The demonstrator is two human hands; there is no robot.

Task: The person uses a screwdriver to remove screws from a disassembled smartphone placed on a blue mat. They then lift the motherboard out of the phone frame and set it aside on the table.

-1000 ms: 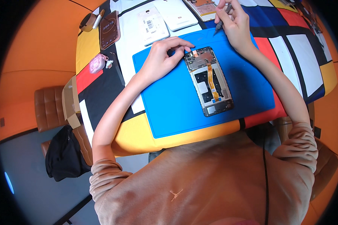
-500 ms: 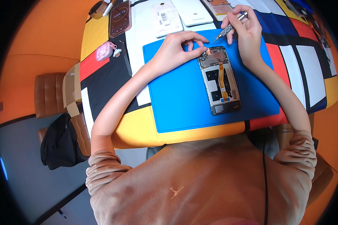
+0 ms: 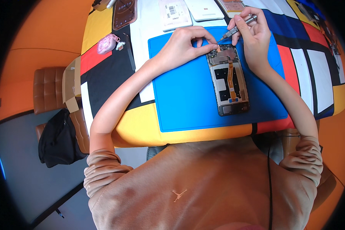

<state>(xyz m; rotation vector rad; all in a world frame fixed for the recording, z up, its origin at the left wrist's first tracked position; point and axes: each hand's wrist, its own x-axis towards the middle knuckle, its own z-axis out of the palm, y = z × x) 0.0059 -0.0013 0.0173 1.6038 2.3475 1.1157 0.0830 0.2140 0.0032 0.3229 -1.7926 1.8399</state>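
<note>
While a slim grey metal screwdriver (image 3: 230, 33) is gripped in the right hand (image 3: 255, 37), its tip by the top edge of an opened, rectangular black phone (image 3: 223, 96), the left hand (image 3: 188, 43) curls at the same edge, thumb and forefinger close together; whether they pinch anything cannot be told. A flat orange ribbon cable (image 3: 230, 78) runs down the phone, which lies on a smooth blue mat (image 3: 184, 96) over colour-block cloth (image 3: 140, 130).

Orange wall (image 3: 30, 59), brown padded chair (image 3: 48, 90) — grey floor (image 3: 19, 149), apparently smooth
</note>
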